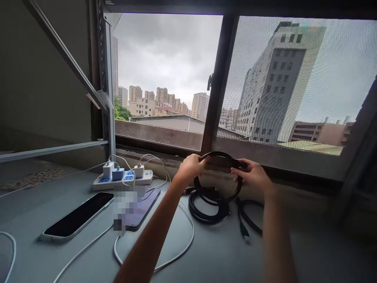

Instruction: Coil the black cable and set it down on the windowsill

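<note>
Between my two hands hangs a coiled black cable (239,189), raised over the table near the window. My left hand (192,167) is closed on the left side of the loop, thumb toward its top. On the right side, my right hand (252,175) pinches the loop beside a dark plug end. Below and partly behind it, another black cable coil (203,218) lies on the table. To the right rests a black cable with a USB-type plug (244,230), partly hidden by my right forearm.
A white power strip (98,184) with several chargers stands by the wall. Two phones lie at left: a dark-screened phone (78,216) and a lit phone (147,208), partly blurred out. White charging cables (193,232) loop over the grey table (97,259). A metal frame post (111,98) rises at left.
</note>
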`<state>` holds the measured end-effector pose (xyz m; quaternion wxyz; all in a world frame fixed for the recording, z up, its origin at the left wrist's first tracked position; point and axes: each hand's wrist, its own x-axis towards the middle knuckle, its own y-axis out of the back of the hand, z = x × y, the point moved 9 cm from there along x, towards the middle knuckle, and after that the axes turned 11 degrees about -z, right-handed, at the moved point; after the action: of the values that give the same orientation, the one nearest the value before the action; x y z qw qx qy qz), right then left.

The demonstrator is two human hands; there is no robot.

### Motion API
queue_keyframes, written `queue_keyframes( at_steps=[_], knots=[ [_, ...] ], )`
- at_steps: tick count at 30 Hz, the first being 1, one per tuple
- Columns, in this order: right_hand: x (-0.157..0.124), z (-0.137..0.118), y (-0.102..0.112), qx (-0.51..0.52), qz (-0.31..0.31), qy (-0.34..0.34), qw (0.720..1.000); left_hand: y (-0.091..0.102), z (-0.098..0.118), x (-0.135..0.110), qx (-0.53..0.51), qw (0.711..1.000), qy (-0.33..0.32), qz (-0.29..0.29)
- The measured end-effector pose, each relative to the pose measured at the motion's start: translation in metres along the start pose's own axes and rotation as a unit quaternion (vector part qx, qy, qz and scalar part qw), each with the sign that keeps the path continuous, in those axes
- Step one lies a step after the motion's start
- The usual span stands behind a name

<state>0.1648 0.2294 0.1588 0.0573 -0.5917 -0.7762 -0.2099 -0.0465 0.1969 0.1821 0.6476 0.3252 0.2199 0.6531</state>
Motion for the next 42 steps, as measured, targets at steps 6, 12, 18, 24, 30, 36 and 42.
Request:
queue_keyframes(
  at_steps=[6, 12, 18, 24, 30, 36, 42],
  knots=[
    [0.015, 0.019, -0.011, -0.059, 0.023, 0.002, 0.998, -0.018, -0.031, 0.026, 0.021, 1.000, 0.016, -0.011],
    [0.015, -0.007, -0.003, -0.110, 0.063, 0.067, 0.990, -0.002, -0.015, 0.020, 0.030, 0.998, -0.025, 0.042],
    [0.005, -0.036, -0.006, -0.190, 0.093, 0.102, 0.972, 0.015, -0.004, 0.009, 0.046, 0.996, -0.043, 0.062],
    [0.000, -0.045, -0.019, -0.157, 0.049, 0.109, 0.980, 0.018, -0.010, 0.005, 0.015, 0.998, -0.021, 0.061],
    [-0.007, -0.063, -0.019, -0.140, 0.101, 0.166, 0.971, 0.019, -0.012, 0.004, -0.049, 0.997, -0.014, 0.054],
    [-0.014, -0.072, -0.014, -0.126, 0.168, 0.187, 0.960, 0.016, -0.002, 0.000, -0.120, 0.991, -0.040, 0.051],
    [-0.031, -0.097, -0.016, -0.206, 0.257, 0.269, 0.905, 0.012, -0.004, 0.004, -0.174, 0.983, -0.056, 0.030]
  ],
)
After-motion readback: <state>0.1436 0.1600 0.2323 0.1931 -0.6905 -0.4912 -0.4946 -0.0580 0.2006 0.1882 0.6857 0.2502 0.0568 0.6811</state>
